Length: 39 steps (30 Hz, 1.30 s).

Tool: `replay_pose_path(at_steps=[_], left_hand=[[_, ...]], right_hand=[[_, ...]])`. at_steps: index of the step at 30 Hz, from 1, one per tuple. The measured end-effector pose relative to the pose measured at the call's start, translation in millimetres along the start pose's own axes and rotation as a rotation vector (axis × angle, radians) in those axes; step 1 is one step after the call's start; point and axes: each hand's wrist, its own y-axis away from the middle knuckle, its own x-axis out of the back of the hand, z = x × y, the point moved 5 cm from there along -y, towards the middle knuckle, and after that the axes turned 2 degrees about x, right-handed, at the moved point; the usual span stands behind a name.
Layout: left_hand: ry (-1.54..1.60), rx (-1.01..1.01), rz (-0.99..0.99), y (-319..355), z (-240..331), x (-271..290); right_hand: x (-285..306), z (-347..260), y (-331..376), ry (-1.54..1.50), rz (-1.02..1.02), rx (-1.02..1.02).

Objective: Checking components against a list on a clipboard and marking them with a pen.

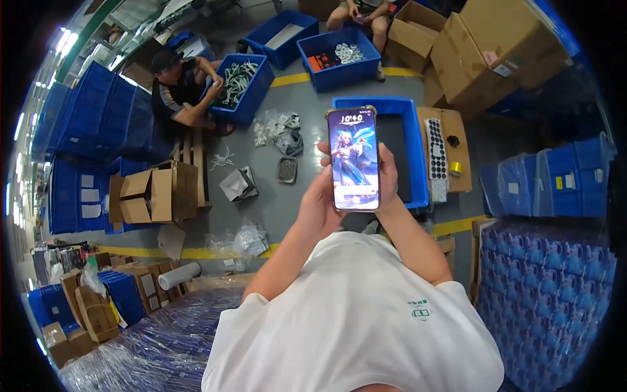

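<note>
A lit smartphone in a clear case is held upright in front of my chest, its screen showing a clock and a colourful fantasy picture. My left hand grips its left edge, with fingertips showing beside the case. On the opposite edge, my right hand is closed round the phone; most of its fingers are hidden behind. Beyond the phone stands a blue bin with a dark inside, partly covered by the phone and my hands.
Right of the bin, a cardboard box bears a sheet of black discs and yellow tape. Plastic bags and a small metal tray lie on the floor. At far left, a person handles pieces in a blue bin; another sits farther back.
</note>
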Motion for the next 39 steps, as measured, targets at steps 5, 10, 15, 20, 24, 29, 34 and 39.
replay_pose_path(at_steps=[5, 10, 15, 20, 24, 29, 34, 39], left_hand=[[0.176, 0.084, 0.002, -5.3, -6.6, 8.4], [0.373, 0.213, -0.107, 3.8, -27.2, 29.1], [0.684, 0.286, -0.267, 21.7, -40.0, 42.5], [0.509, 0.225, -0.366, 43.1, -25.0, 50.7], [-0.040, 0.102, 0.138, 63.2, -17.2, 143.0], [-0.352, 0.397, 0.574, 109.4, -55.4, 285.0], [-0.961, 0.883, 0.716, 153.8, -111.9, 308.0], [-1.554, 1.034, 0.294, 193.4, -114.2, 279.5]], right_hand=[[9.2, 0.5, 12.7, 0.151, 0.025, 0.019], [26.2, 14.3, 34.1, 0.202, 0.142, -0.021], [23.8, 32.0, 46.7, 0.339, -0.044, -0.146], [56.7, 46.3, 48.8, 0.405, 0.097, -0.260], [130.5, 55.3, 71.0, 1.060, 0.442, -0.393], [152.3, 106.9, 100.8, 1.515, -0.111, -0.812], [118.2, 116.2, 98.8, 1.478, -0.464, -1.250], [87.0, 122.6, 92.9, 1.277, -0.485, -1.098]])
